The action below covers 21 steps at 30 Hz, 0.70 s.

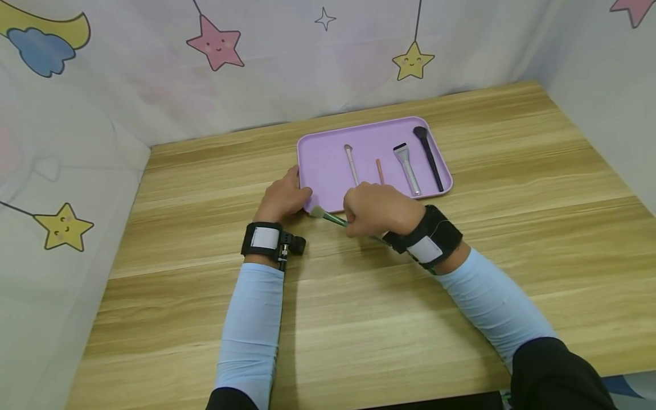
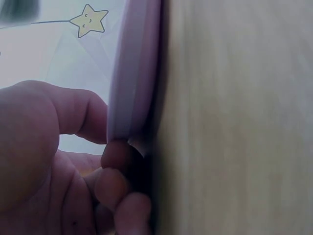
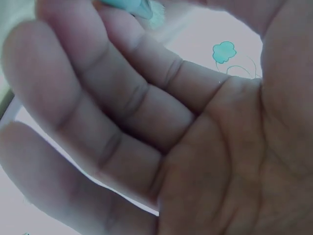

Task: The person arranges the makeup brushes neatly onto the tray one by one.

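Observation:
My left hand (image 1: 282, 197) grips the near-left corner of a lilac tray (image 1: 323, 165). In the left wrist view its thumb lies over the rim and the curled fingers (image 2: 111, 188) press against the outer edge. Over the tray's near edge, my right hand (image 1: 381, 209) pinches a makeup brush with a green handle (image 1: 335, 219), its pale bristles (image 1: 317, 212) pointing left. Part of that handle is hidden behind the hand. In the right wrist view, the green brush (image 3: 128, 5) shows at the fingertips of the right hand (image 3: 161, 127).
On the tray lie a slim white-handled brush (image 1: 352, 165), a thin orange stick (image 1: 380, 171) partly hidden by my right hand, a flat silver-handled brush (image 1: 407, 169) and a large black brush (image 1: 429, 158). The wooden table (image 1: 179, 273) meets a patterned curtain (image 1: 287, 68) behind.

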Motion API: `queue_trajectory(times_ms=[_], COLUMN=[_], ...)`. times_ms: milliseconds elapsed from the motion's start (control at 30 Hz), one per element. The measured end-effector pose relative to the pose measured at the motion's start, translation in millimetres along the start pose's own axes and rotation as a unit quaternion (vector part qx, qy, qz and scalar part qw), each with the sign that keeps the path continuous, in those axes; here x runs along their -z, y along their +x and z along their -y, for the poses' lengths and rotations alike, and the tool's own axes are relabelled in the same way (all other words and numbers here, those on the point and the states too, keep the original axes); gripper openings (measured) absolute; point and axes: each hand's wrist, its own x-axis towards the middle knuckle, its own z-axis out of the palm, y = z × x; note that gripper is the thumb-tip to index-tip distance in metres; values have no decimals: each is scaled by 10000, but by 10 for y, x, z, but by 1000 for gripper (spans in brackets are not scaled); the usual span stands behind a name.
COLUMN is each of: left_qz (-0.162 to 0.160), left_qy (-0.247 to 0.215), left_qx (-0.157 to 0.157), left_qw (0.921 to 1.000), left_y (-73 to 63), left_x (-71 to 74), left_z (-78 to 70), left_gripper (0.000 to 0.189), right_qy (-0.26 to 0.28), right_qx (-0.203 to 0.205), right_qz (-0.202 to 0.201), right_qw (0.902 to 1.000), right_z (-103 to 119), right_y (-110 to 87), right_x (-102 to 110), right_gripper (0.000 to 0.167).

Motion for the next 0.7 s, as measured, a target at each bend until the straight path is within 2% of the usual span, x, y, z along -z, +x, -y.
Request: queue_trajectory(times_ms=[167,367,700], left_qz=[-1,12,30], left_qy=[-11,2,13], left_qx=[-10,-6,94], left_qw=[10000,10000,10000], left_y=[6,5,18], left_x=[-6,2,1], left_z=[12,9,6], left_gripper=[78,78,79], right_qy=[-63,51,366], right_qx=[-109,-179,18], right_qz=[-293,-512,-1132], right_qw=[9995,9985,9929], right_z=[-32,-54,-86], right_y=[-8,11,66], right_x=[27,25,9], right_gripper=[8,12,16])
